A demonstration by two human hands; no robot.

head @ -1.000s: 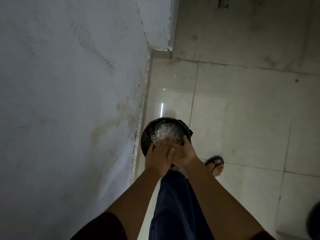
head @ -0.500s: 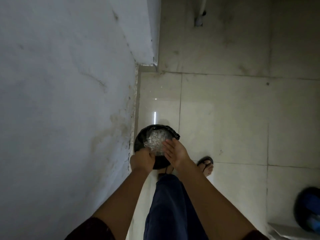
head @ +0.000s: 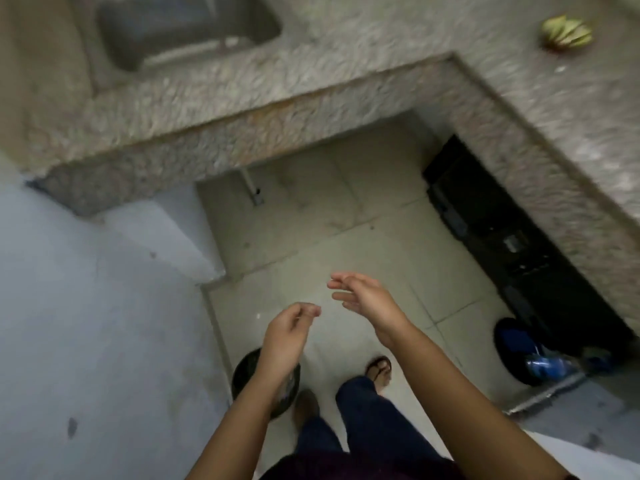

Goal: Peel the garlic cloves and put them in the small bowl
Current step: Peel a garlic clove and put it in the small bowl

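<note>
The left hand (head: 287,336) hangs above the black bin (head: 242,372), fingers loosely curled round nothing visible. The right hand (head: 367,303) is spread and empty. Neither garlic cloves nor small bowl is in view. The cloves are likely light, firm and papery, best pinched at the tips. Earlier both hands met over the bin; now they are apart, with the counter (head: 346,74) and sink (head: 187,26) beyond.

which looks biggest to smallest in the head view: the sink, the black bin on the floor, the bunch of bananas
1. sink, largest even though the frame edge crops it
2. black bin, partly hidden, so its full extent is unsure
3. bunch of bananas, smallest, though nearer the camera than the bin
</note>
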